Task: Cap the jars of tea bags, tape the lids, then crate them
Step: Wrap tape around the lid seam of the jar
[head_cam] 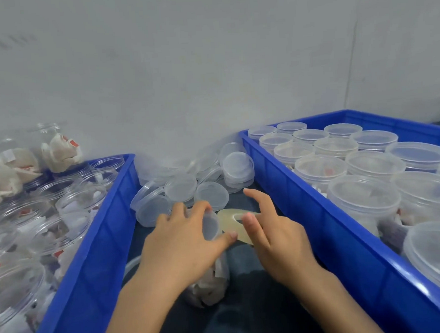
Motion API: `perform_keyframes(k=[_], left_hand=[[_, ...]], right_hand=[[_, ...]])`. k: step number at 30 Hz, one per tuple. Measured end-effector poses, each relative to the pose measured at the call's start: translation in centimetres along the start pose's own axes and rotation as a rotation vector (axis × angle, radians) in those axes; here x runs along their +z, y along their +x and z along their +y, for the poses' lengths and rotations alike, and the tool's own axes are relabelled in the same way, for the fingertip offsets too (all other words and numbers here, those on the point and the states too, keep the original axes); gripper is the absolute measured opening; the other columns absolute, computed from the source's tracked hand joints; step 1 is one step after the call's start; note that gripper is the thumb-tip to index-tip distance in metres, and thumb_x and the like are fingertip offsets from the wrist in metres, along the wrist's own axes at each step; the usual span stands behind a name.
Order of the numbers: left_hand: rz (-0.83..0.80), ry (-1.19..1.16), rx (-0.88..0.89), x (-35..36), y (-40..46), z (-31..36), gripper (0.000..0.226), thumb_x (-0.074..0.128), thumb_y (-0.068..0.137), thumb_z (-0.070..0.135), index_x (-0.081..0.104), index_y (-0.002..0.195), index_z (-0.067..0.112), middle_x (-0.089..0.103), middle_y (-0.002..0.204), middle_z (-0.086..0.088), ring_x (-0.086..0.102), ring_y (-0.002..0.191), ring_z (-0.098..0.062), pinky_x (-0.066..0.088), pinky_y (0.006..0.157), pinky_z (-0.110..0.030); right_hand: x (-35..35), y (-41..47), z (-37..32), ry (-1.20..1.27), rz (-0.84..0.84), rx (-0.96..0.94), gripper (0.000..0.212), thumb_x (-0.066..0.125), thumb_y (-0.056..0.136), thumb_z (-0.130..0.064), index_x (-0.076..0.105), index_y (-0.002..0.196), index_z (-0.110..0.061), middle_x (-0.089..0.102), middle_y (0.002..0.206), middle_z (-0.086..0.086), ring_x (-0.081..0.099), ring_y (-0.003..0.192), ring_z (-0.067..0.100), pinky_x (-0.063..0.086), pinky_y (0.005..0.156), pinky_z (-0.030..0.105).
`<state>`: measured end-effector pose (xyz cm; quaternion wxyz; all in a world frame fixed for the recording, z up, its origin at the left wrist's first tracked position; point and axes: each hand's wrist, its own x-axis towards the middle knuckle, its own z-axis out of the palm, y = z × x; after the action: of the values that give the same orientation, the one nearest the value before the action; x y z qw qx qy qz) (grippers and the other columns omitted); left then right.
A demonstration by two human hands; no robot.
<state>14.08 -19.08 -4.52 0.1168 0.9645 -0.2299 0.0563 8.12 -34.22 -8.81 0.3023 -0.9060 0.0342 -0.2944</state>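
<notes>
A clear jar of tea bags (212, 282) lies tilted between the two crates, its capped end pointing away from me. My left hand (182, 243) grips the translucent lid (210, 227) on that jar, thumb and fingers curled round its rim. Just right of the lid lies a yellowish roll of clear tape (236, 223). My right hand (269, 230) is at the roll, thumb on its near edge and index finger stretched over it. A heap of loose lids (189, 186) lies beyond the hands.
A blue crate (97, 240) on the left holds several open jars of tea bags. A blue crate (320, 219) on the right holds several capped jars. A grey wall stands close behind. The dark surface between the crates is narrow.
</notes>
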Motion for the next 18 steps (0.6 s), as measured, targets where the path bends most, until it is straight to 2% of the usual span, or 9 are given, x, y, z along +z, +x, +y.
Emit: perform_keyframes(k=[3,6,9,11,14,18], left_hand=[[0.016,0.002,0.040,-0.1,-0.1,0.0,0.067,0.027,0.063,0.083,0.027,0.121,0.051,0.037,0.126,0.013,0.034,0.119,-0.017,0.033,0.075,-0.032],[-0.017,-0.057,0.143,-0.5,-0.5,0.0,0.057,0.033,0.065,0.078,0.028,0.117,0.054,0.037,0.121,0.019,0.035,0.114,-0.010,0.035,0.077,-0.030],[-0.041,-0.087,0.244,-0.8,-1.1,0.4,0.048,0.042,0.070,0.069,0.029,0.113,0.052,0.036,0.118,0.022,0.038,0.109,-0.008,0.040,0.080,-0.030],[-0.018,-0.091,0.290,-0.8,-1.4,0.7,0.043,0.048,0.074,0.062,0.030,0.111,0.050,0.037,0.118,0.022,0.038,0.108,-0.009,0.040,0.084,-0.030],[0.021,-0.106,0.325,-0.6,-1.6,1.0,0.042,0.054,0.078,0.052,0.031,0.113,0.048,0.038,0.119,0.022,0.038,0.109,-0.009,0.038,0.084,-0.029],[0.003,-0.169,0.327,-0.7,-1.6,0.5,0.055,0.059,0.071,0.056,0.030,0.118,0.050,0.041,0.117,0.027,0.039,0.111,-0.002,0.039,0.085,-0.026]], right_hand=[[0.2,0.0,-0.6,-0.034,0.121,0.013,0.081,-0.004,0.076,-0.070,0.036,0.135,-0.030,0.067,0.075,-0.006,0.062,0.069,0.017,0.044,0.059,0.032],[0.3,0.2,-0.9,-0.149,0.303,-0.075,0.069,0.011,0.095,-0.056,0.061,0.114,-0.012,0.065,0.059,-0.001,0.059,0.046,0.018,0.041,0.038,0.028],[0.2,0.2,-0.9,-0.197,0.381,-0.066,0.061,0.019,0.098,-0.046,0.067,0.103,-0.009,0.062,0.052,-0.001,0.054,0.038,0.017,0.038,0.031,0.026],[0.4,0.3,-1.0,-0.154,0.338,-0.007,0.059,0.021,0.094,-0.048,0.063,0.112,-0.012,0.066,0.060,-0.002,0.060,0.047,0.020,0.043,0.037,0.030],[1.3,0.3,-1.1,-0.116,0.212,0.075,0.068,0.006,0.086,-0.059,0.039,0.135,-0.026,0.070,0.086,-0.007,0.066,0.077,0.020,0.049,0.060,0.034],[1.8,0.6,-1.2,-0.050,0.176,0.101,0.067,0.000,0.086,-0.068,0.021,0.139,-0.032,0.067,0.084,-0.007,0.063,0.083,0.017,0.043,0.064,0.032]])
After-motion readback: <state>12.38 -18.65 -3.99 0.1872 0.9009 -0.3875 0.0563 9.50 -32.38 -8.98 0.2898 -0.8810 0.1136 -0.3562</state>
